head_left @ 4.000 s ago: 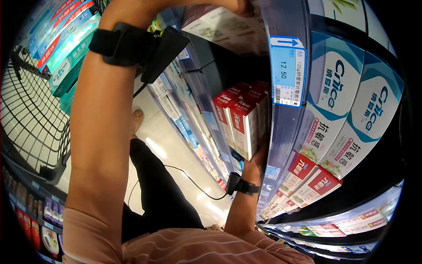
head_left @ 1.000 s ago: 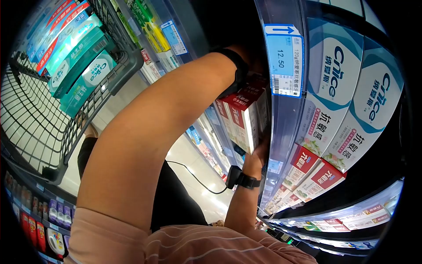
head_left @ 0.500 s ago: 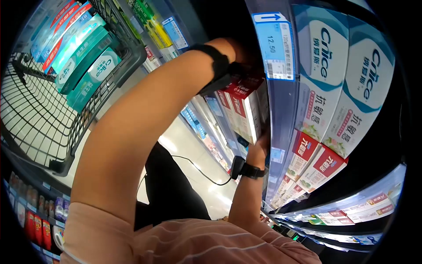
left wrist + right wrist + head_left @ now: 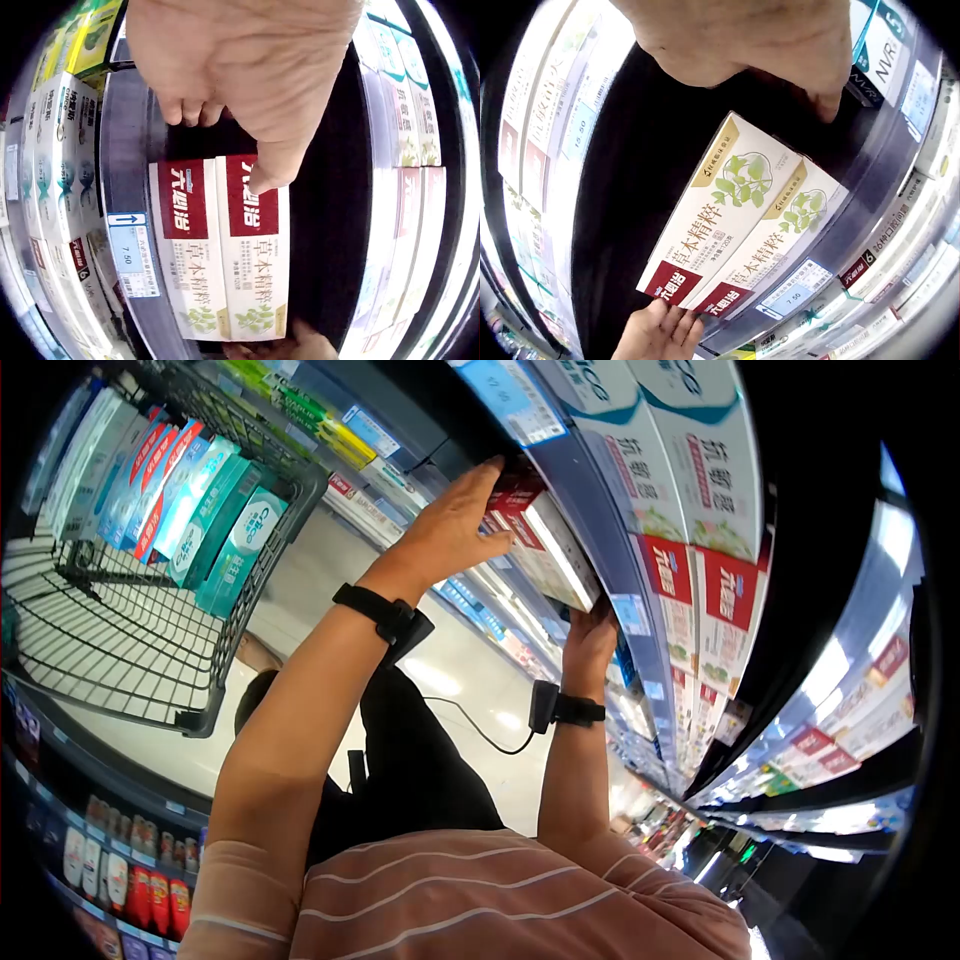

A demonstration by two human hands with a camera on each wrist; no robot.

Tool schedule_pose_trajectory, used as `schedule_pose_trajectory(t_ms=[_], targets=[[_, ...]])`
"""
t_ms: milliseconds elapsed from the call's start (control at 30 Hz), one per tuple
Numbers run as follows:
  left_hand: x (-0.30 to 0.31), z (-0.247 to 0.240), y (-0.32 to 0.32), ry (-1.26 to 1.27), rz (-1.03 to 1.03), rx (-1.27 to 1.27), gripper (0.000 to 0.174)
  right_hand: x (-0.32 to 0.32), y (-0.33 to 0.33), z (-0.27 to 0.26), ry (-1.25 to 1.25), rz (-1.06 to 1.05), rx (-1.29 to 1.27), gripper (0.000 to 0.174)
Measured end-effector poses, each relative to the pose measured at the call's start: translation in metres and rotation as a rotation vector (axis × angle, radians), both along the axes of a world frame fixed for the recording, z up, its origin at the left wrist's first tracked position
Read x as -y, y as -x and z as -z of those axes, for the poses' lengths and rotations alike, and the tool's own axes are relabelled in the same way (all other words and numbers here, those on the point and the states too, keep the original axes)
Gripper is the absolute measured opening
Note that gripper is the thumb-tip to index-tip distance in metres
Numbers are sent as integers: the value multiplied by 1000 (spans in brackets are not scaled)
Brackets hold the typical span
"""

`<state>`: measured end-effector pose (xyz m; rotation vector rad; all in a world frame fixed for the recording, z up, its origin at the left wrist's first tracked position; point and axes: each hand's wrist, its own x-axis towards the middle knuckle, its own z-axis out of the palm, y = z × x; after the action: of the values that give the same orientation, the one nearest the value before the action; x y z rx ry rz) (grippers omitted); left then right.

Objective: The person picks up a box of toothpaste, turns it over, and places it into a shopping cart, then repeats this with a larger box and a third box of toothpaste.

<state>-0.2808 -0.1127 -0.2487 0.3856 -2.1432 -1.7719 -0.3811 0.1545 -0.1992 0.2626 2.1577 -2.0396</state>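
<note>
Two white toothpaste boxes with red ends and green leaf prints [image 4: 555,555] lie side by side on a dark shelf, near its price-tag edge. My left hand [image 4: 455,525] is at their red end, fingers reaching past the end and thumb apart. In the left wrist view its thumb tip [image 4: 262,180] overlaps the red patch of one box [image 4: 255,255]. My right hand [image 4: 590,650] is at the opposite, leaf-printed end, its fingers partly hidden by the boxes. In the right wrist view, my right hand [image 4: 757,37] hangs above that end with a dark gap between.
Teal and white toothpaste boxes [image 4: 705,480] line the shelf at right, beside more red-ended boxes [image 4: 725,595]. A wire shopping cart [image 4: 150,705] with several packs stands at left. A cable [image 4: 480,740] hangs between the arms. Bottles [image 4: 150,900] fill a shelf at lower left.
My left arm, earlier stretched deep into the shelf, has drawn back so the hand shows at the red ends. White cartons by that hand four seconds ago are out of sight. The head view has turned.
</note>
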Motion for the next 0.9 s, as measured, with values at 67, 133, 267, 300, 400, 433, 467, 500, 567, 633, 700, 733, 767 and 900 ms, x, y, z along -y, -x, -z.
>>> schedule_pose_trajectory(t_ms=[67, 133, 267, 300, 400, 433, 467, 500, 567, 633, 700, 733, 767, 900], targets=[[0, -1, 1, 115, 34, 37, 80, -10, -9, 6, 86, -57, 14, 43], [-2, 2, 5, 223, 31, 33, 73, -32, -17, 25, 143, -98, 11, 47], [-3, -3, 15, 413, 38, 118, 64, -25, -46, 23, 68, -28, 36, 66], [-3, -2, 18, 424, 66, 130, 61, -19, -50, 22, 7, 4, 58, 61], [-2, 6, 26, 474, 87, 112, 49, 1, -61, 17, -25, 37, 21, 44], [-1, 4, 27, 496, 121, 140, 49, 3, -59, 19, -31, 2, 19, 42], [0, 2, 29, 516, 154, 170, 49, 3, -55, 22, -41, -32, 17, 39], [-1, 1, 29, 533, 184, 202, 49, 1, -50, 24, -55, -69, 16, 37], [-2, 2, 31, 545, 164, 160, 50, -1, -43, 29, -166, -104, -26, 25], [-3, 3, 32, 579, 197, 231, 52, 4, -38, 30, -203, -89, 18, 12], [-5, 4, 34, 581, 157, 194, 51, 9, -34, 26, -277, -109, -10, 11], [-7, 9, 34, 580, 154, 194, 50, 10, -34, 25, -295, -120, -19, 12], [-8, 14, 33, 580, 149, 196, 50, 11, -35, 23, -313, -133, -28, 13], [-8, 11, 33, 630, 153, 227, 50, 13, -32, 30, -332, -97, -82, 17]])
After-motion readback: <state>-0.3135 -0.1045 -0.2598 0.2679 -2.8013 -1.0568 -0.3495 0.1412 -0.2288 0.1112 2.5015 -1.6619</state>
